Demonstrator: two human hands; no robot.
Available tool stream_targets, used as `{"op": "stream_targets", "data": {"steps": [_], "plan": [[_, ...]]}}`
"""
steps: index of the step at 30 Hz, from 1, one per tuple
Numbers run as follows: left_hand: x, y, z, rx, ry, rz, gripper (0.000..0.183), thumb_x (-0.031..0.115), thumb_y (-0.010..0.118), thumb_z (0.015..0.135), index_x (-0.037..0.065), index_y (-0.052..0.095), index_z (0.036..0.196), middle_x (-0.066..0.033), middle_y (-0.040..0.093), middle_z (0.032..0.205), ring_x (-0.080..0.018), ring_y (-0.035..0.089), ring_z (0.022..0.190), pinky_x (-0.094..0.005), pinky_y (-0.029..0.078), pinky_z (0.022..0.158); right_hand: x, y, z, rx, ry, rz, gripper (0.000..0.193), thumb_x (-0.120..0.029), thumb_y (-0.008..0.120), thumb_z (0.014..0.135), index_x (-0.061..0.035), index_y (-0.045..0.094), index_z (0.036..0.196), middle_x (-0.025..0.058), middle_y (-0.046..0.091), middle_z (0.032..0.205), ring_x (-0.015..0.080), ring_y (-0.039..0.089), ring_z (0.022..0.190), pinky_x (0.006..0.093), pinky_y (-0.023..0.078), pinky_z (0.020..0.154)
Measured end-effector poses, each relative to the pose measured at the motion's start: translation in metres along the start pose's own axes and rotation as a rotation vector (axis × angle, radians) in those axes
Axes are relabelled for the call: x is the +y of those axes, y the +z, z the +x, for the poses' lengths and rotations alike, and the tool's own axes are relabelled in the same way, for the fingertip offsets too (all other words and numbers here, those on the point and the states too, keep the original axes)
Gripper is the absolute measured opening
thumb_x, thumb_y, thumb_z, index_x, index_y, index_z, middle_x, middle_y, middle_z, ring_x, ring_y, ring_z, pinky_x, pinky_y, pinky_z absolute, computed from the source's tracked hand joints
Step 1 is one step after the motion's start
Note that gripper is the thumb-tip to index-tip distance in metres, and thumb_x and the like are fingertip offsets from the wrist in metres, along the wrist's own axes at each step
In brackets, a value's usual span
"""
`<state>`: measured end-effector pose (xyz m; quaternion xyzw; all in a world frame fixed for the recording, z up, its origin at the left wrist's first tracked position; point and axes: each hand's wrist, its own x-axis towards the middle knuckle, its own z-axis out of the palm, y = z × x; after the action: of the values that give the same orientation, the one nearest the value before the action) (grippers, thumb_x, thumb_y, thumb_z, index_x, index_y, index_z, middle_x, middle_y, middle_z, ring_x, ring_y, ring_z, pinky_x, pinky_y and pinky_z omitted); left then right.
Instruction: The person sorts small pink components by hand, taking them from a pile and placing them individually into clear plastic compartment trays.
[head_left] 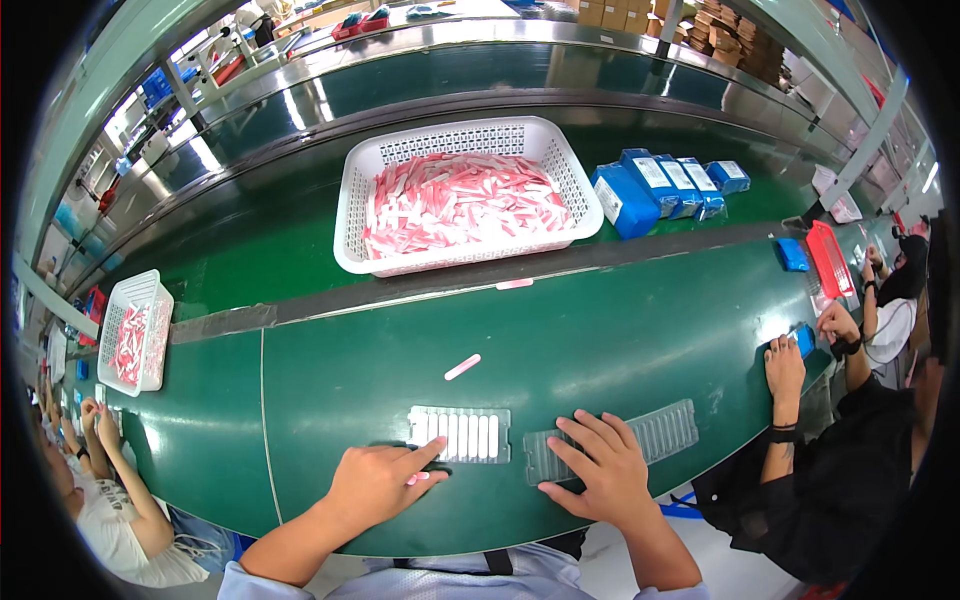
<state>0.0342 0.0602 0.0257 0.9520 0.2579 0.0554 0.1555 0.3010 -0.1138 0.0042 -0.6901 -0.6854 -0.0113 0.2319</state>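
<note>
A see-through plastic tray (503,455) lies in front of me with several white strips (467,436) side by side in its slots. My left hand (380,485) reaches its index fingertip onto the tray's left part. Between that finger and the thumb, a small pink piece (416,479) shows, its other end hidden by the hand; the remaining fingers are curled. Fingers spread, my right hand (603,462) rests palm down over see-through slotted trays (672,430) without strips. One loose pink-and-white strip (463,367) lies beyond the filled tray, and another strip (515,284) lies by the belt's edge.
A white basket (352,215) heaped with pink-and-white strips stands ahead on the green belt. Blue packs (650,190) are lined up to its right. A smaller white basket (158,330) is at left. Co-workers sit on both sides; one's hand (785,370) touches a blue pack.
</note>
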Motion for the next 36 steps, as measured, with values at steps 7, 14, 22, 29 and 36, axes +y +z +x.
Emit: {"op": "stream_targets", "data": {"steps": [7,14,22,29,36], "plan": [[-0.019,-0.018,0.023,-0.055,0.023,-0.126,0.073,0.05,0.082,0.078,0.014,0.061,0.138,-0.0035,0.07,0.072,-0.0253,0.069,0.063,-0.0369,0.054,0.058,-0.001,0.001,-0.001,0.02,-0.003,0.007,0.047,-0.043,0.082,0.076,-0.0134,0.072,0.112,0.0081,0.066,0.128,0.0295,0.062,0.119,0.0483,0.045,0.103],[-0.011,-0.013,0.058,-0.095,-0.009,-0.082,0.078,0.052,0.086,0.072,0.012,0.064,0.134,-0.0103,0.076,0.083,-0.0288,0.074,0.071,-0.0377,0.058,0.066,0.0,-0.002,-0.003,0.061,-0.014,0.02,0.045,-0.04,0.083,0.073,-0.0121,0.072,0.107,0.0075,0.066,0.126,0.0297,0.063,0.118,0.0481,0.047,0.102],[-0.001,-0.024,0.129,-0.128,-0.024,0.025,0.071,0.052,0.084,0.072,0.012,0.068,0.128,-0.0101,0.076,0.088,-0.0329,0.073,0.081,-0.044,0.058,0.075,0.006,-0.005,-0.008,0.116,-0.016,0.125,0.031,-0.027,0.081,0.075,-0.0124,0.073,0.101,0.0025,0.067,0.122,0.0254,0.062,0.119,0.0443,0.049,0.102],[0.048,0.019,0.188,-0.024,0.139,-0.004,0.065,0.05,0.08,0.078,0.006,0.065,0.124,-0.0199,0.074,0.089,-0.0382,0.072,0.084,-0.0457,0.057,0.074,0.004,-0.002,-0.013,0.111,-0.025,0.12,0.034,-0.027,0.08,0.076,-0.0123,0.072,0.105,0.0035,0.066,0.125,0.0261,0.06,0.121,0.045,0.049,0.104],[0.062,0.042,0.174,-0.662,-0.219,-1.796,0.023,0.016,0.055,0.105,0.005,0.055,0.126,-0.0003,0.057,0.089,-0.0109,0.054,0.073,-0.0253,0.048,0.06,0.003,0.004,-0.03,0.312,-0.015,0.061,0.037,-0.026,0.082,0.074,-0.01,0.07,0.105,0.0078,0.066,0.125,0.0295,0.064,0.118,0.0498,0.046,0.107]]}}
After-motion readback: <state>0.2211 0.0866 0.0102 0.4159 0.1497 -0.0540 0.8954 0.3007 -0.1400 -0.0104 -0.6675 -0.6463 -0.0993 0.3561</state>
